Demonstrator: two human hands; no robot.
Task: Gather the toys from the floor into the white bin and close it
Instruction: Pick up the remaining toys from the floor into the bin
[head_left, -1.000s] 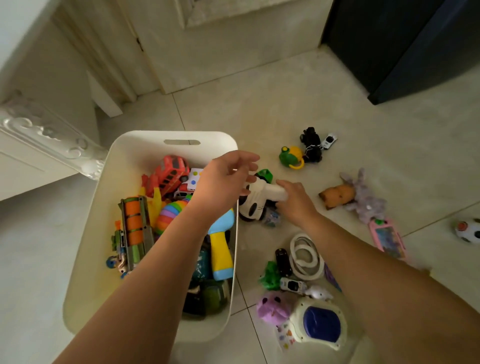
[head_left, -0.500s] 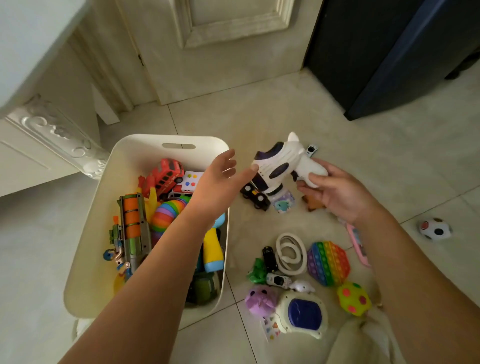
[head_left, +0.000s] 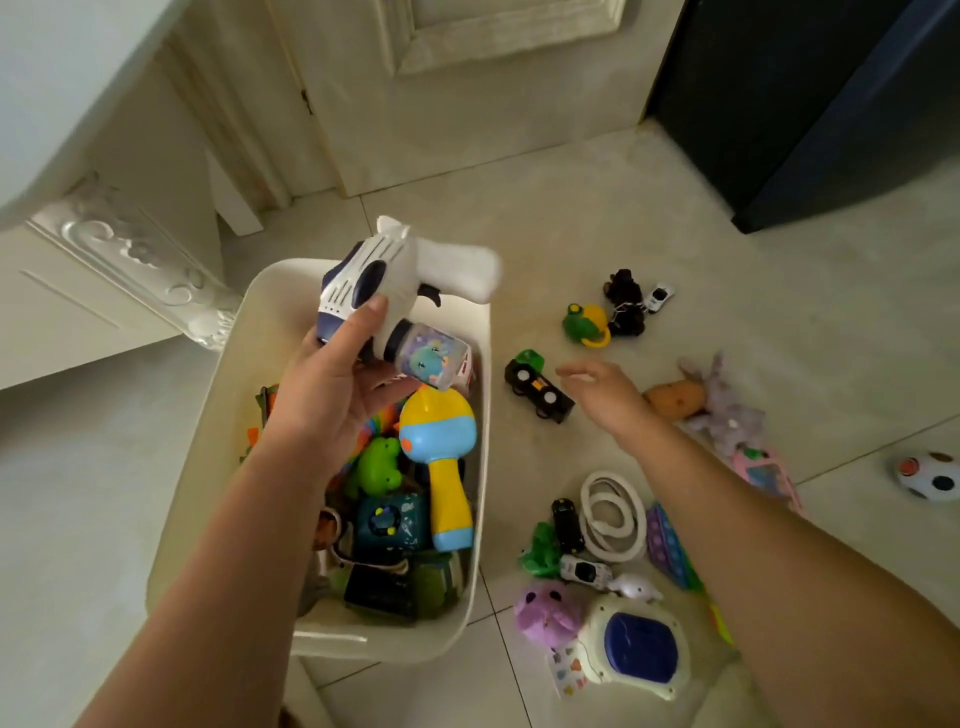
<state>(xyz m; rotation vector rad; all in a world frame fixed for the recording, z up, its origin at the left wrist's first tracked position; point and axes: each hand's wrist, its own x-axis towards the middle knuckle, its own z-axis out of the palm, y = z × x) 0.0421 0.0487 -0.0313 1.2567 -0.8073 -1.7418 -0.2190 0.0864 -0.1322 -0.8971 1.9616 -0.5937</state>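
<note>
My left hand (head_left: 332, 384) grips a white and navy bubble gun (head_left: 384, 280) by its body, holding it above the far end of the white bin (head_left: 223, 415). The bin holds several toys, among them a yellow and blue toy microphone (head_left: 441, 457) and a green frog (head_left: 379, 465). My right hand (head_left: 602, 395) hovers open and empty over the floor, just right of a black toy truck (head_left: 537, 387). More toys lie on the tiles: a white ring (head_left: 613, 514), a purple plush (head_left: 545, 613), a white and blue gadget (head_left: 636, 644), a grey plush (head_left: 722, 405).
A green and yellow toy (head_left: 584, 325) and a small black figure (head_left: 626, 301) lie farther out. A soccer-ball toy (head_left: 927, 475) sits at the right edge. White carved furniture (head_left: 130, 260) stands left of the bin, a door (head_left: 467, 93) behind, dark furniture (head_left: 810, 104) at top right.
The bubble gun passed from my right hand to my left, which now holds it over the bin. My right hand let go and dropped toward the floor toys.
</note>
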